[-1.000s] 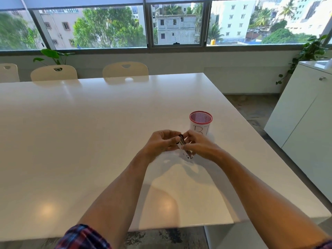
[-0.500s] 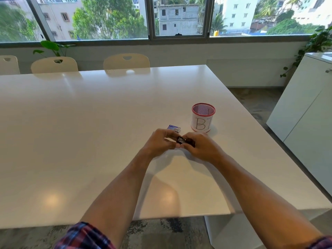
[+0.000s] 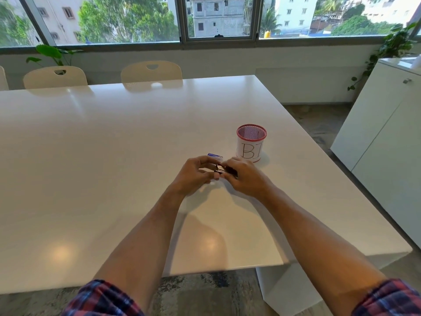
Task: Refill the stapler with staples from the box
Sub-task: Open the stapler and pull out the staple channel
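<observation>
Both hands meet at centre frame, just above the table top. Right hand (image 3: 247,179) grips the small dark stapler (image 3: 224,170), fingers curled over it. Left hand (image 3: 196,175) has fingers curled toward the stapler's near end, pinching at it; exact contact too small to tell. Staple box (image 3: 215,155), blue/white, lies on the table just behind the left hand. Red mesh pen cup (image 3: 251,143) w/ white label "B1" stands to the upper right of the hands. White glossy table (image 3: 102,167) fills most of the frame. Cream chairs (image 3: 151,71) at its far edge, upper left. Windows (image 3: 218,18) across the top w/ trees & bldgs outside. White cabinet (image 3: 387,137) at right edge, plant (image 3: 391,49) above it. Plaid sleeves (image 3: 102,299) at the bottom corners.
</observation>
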Motion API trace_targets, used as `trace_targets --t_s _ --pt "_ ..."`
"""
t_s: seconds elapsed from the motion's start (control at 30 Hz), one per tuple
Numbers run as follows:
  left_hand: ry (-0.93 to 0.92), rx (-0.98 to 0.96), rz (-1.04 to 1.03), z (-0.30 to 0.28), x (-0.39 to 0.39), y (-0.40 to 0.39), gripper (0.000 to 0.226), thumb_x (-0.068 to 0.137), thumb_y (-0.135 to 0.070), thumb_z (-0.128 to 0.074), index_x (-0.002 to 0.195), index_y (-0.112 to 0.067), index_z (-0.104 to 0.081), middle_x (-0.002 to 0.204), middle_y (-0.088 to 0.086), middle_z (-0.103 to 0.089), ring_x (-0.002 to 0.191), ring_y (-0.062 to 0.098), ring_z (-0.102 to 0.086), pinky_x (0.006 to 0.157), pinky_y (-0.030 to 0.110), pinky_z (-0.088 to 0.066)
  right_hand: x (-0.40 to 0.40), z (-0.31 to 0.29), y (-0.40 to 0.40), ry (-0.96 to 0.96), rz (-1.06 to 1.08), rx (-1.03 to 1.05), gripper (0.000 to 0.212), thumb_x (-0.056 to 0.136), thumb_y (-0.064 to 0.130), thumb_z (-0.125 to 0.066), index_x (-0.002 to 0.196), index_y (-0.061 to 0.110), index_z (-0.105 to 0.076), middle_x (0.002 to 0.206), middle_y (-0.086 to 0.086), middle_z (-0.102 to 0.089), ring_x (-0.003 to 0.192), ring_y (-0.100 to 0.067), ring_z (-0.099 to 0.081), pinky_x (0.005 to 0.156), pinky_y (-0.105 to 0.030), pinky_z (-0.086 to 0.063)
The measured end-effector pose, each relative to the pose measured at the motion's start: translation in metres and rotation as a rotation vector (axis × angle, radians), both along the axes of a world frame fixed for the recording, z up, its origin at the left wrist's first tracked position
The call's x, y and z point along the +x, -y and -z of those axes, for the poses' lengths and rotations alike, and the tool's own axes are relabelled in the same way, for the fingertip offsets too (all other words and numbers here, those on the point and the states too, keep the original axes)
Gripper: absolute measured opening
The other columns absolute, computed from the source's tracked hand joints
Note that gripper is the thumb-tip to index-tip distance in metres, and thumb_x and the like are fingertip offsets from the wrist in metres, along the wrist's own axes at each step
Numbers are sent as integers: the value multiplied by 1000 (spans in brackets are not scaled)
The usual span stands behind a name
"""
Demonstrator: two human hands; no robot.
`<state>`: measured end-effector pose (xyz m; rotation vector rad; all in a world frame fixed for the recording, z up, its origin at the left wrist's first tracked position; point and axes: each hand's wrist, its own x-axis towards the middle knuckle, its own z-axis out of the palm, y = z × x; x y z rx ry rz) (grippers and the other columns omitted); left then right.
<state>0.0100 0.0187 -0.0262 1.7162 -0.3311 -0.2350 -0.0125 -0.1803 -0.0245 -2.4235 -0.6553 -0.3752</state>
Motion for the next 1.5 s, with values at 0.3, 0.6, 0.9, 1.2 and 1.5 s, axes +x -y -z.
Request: trace_targets --t_s 0.3,0.6,0.9,1.2,1.5 --pt "34 28 -17 0 4 3 39 82 -2 -83 118 -15 -73 106 8 -77 82 20 -74 74 32 -57 5 5 1 28 10 48 28 93 16 -72 118 4 -70 97 -7 -69 80 -16 -59 70 -19 -44" --pt "2 -5 -17 -3 7 2 36 83 -6 -83 117 -13 -73 103 12 -78 89 29 -76 87 47 -58 10 4 -3 -1 26 128 19 94 15 -70 110 5 -73 94 -7 -71 78 -20 -62 67 -23 -49" --pt "-8 -21 -19 -6 5 -4 47 77 -22 -90 120 -17 -72 107 7 -78 93 27 -74 80 38 -57 8 5 1 -131 5 231 26 97 28 -69 117 12 -73 93 -2 -73 82 -18 -66 74 -36 -55" --pt "-30 -189 -85 -3 4 -2 25 88 -2 -76 113 -3 -75 102 21 -77 73 28 -69 77 39 -60 3 -1 -4 -664 -140 933 35 110 18 -40 121 -3 -66 81 -12 -74 61 -15 -67 55 -21 -53" --pt "-5 -251 -146 -7 4 15 29 92 -7 -73 121 -5 -73 112 27 -73 88 27 -71 85 38 -62 0 8 -5 -943 -234 1480 37 102 15 -55 125 -13 -63 101 -28 -72 85 -29 -76 80 -36 -64"
